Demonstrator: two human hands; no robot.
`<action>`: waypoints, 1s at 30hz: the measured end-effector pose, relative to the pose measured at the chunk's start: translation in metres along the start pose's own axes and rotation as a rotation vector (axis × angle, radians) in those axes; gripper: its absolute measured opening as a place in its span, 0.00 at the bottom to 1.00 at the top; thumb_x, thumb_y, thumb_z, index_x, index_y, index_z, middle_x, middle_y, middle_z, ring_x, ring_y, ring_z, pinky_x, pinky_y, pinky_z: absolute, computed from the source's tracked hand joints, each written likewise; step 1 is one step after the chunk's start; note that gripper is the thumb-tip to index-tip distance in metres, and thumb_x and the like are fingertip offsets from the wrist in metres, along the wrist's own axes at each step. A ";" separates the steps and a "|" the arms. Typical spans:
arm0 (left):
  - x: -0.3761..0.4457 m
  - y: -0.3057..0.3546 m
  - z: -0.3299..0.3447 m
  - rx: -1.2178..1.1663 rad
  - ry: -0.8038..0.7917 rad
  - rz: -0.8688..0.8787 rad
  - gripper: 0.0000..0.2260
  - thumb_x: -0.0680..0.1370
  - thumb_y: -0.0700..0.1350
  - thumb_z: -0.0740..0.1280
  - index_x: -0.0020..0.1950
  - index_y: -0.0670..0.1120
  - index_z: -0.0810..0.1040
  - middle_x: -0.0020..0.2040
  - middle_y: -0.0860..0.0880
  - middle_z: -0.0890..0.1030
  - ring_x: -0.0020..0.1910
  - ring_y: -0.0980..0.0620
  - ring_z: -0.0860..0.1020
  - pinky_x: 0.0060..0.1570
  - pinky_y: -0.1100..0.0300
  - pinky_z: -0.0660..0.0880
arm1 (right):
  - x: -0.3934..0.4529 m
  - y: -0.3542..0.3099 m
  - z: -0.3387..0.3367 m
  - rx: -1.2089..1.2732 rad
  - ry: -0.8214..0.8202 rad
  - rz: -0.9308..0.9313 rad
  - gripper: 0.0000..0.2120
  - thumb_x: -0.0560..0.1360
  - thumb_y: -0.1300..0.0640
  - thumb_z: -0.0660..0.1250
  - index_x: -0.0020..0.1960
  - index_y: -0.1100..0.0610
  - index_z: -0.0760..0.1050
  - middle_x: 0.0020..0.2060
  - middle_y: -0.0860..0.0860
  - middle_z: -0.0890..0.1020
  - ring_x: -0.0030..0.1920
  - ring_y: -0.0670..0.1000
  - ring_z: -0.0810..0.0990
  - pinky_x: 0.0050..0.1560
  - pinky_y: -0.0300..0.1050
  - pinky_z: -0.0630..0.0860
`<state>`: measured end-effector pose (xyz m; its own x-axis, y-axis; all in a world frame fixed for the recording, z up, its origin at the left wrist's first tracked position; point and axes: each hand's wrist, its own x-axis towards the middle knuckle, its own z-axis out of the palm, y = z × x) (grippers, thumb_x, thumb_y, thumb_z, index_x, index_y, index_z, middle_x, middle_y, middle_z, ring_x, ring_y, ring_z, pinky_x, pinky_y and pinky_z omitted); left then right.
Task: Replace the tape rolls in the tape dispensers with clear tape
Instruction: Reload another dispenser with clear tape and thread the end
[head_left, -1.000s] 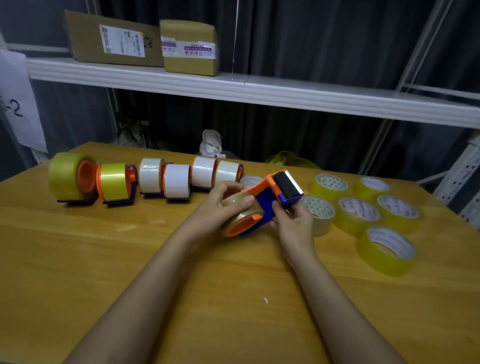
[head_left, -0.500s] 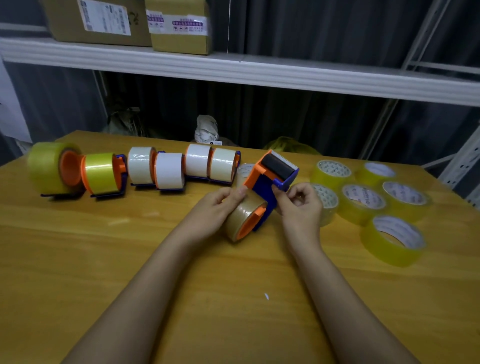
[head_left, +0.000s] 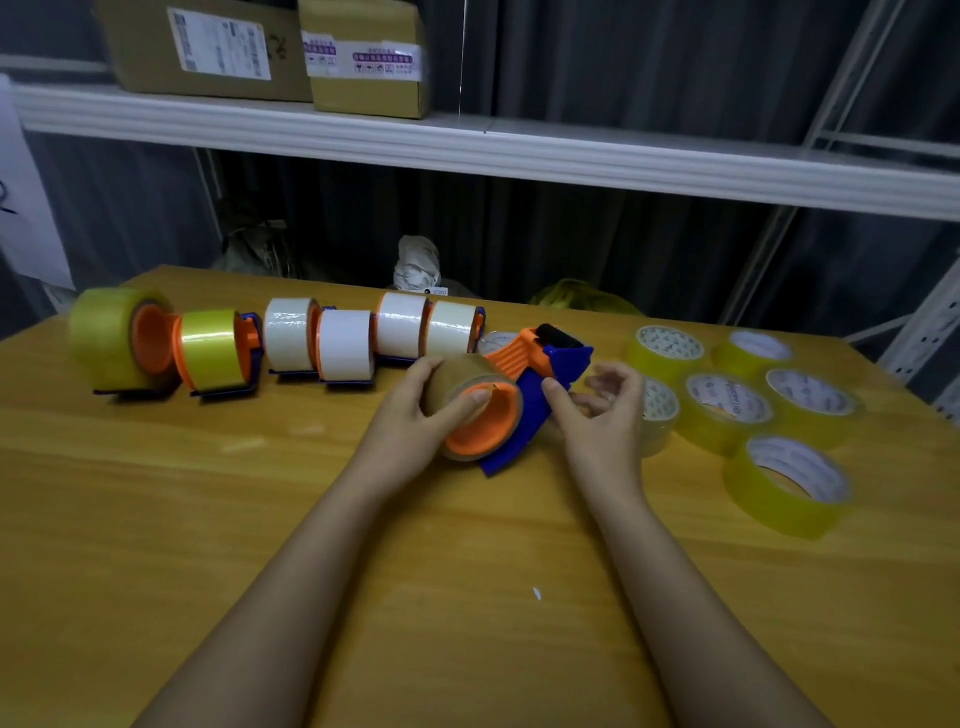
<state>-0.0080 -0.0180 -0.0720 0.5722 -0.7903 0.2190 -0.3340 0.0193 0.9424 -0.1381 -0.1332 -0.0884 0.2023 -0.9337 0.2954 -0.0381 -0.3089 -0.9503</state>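
Note:
An orange and blue tape dispenser (head_left: 534, 410) lies tilted at the middle of the wooden table (head_left: 208, 519), its orange hub facing me. A brownish tape roll (head_left: 457, 376) sits on that hub. My left hand (head_left: 415, 415) grips this roll, thumb across the hub's opening. My right hand (head_left: 597, 421) is just right of the dispenser; its thumb touches the blue frame, and its blurred fingers are spread loosely and hold nothing. Several loose yellowish clear tape rolls (head_left: 789, 483) lie flat at the right.
A row of several loaded dispensers (head_left: 343, 345) stands along the table's far left, with yellow and white rolls. A white shelf (head_left: 467, 150) with cardboard boxes (head_left: 218, 47) hangs above the far edge. One loose roll (head_left: 660, 410) lies right behind my right hand.
The dispenser has tipped so that its hub faces me. My left thumb moved onto the hub. My right hand released its pinch near the cutter and its fingers spread.

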 end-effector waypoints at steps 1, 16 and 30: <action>0.001 -0.001 -0.001 0.015 0.026 0.013 0.20 0.74 0.56 0.69 0.64 0.58 0.70 0.58 0.58 0.75 0.56 0.59 0.74 0.55 0.59 0.75 | -0.001 -0.001 -0.002 -0.099 0.049 -0.090 0.21 0.72 0.53 0.74 0.58 0.48 0.65 0.56 0.48 0.70 0.51 0.45 0.74 0.44 0.34 0.74; 0.001 -0.006 -0.001 0.209 -0.042 0.242 0.15 0.76 0.50 0.68 0.62 0.54 0.72 0.60 0.53 0.75 0.59 0.58 0.73 0.59 0.58 0.73 | -0.012 0.004 0.003 -0.697 -0.347 -0.736 0.23 0.74 0.43 0.59 0.63 0.53 0.77 0.50 0.45 0.82 0.50 0.47 0.76 0.49 0.39 0.56; -0.002 -0.003 0.008 0.131 -0.088 0.079 0.23 0.73 0.57 0.69 0.65 0.57 0.64 0.57 0.63 0.70 0.55 0.67 0.71 0.42 0.73 0.72 | -0.008 0.000 -0.004 -0.489 -0.084 -0.425 0.11 0.76 0.59 0.68 0.57 0.58 0.81 0.44 0.52 0.81 0.44 0.49 0.78 0.43 0.33 0.68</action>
<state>-0.0143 -0.0213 -0.0771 0.4743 -0.8405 0.2621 -0.4735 0.0075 0.8808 -0.1436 -0.1269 -0.0900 0.3729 -0.7005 0.6084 -0.3741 -0.7136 -0.5923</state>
